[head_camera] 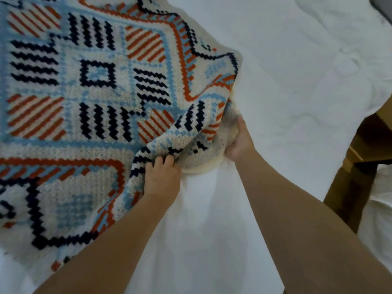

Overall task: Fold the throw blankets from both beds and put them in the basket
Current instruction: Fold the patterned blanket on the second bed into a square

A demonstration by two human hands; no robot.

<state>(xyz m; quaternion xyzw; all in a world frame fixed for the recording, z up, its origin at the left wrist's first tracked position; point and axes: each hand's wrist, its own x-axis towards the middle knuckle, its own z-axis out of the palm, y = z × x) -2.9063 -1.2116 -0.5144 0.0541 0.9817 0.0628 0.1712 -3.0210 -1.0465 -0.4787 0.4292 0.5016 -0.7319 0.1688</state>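
Closest to the camera are two bare forearms reaching out over a white duvet [212, 230], which covers the bed and looks smooth down here near the bottom edge.

The left hand [162, 179] is curled tight, fingers [158, 161] bunched into a fold of the throw blanket [70, 98], so it's got a proper grip on the knit right where a navy-and-white striped bit rolls over. Just to the right of it, the right hand [240, 143] is wrapped around the blanket's corner edge, thumb up on the outer side, the other fingers tucked out of sight under the fabric. That corner is turned back, so you can see the paler, speckled underside and a cream border between the two hands.

The blanket itself is a chunky knit with a geometric pattern: navy bars, orange diagonal stripes, light blue bands on cream. It spreads over the left half of the bed from the hands up to the top left, partly lifted off the duvet at the held corner.

Further off on the right, the duvet gets rumpled and wrinkly. Past its edge there's a wooden piece of furniture [360, 158], and a second patch of white bedding [379, 219] just beyond that.
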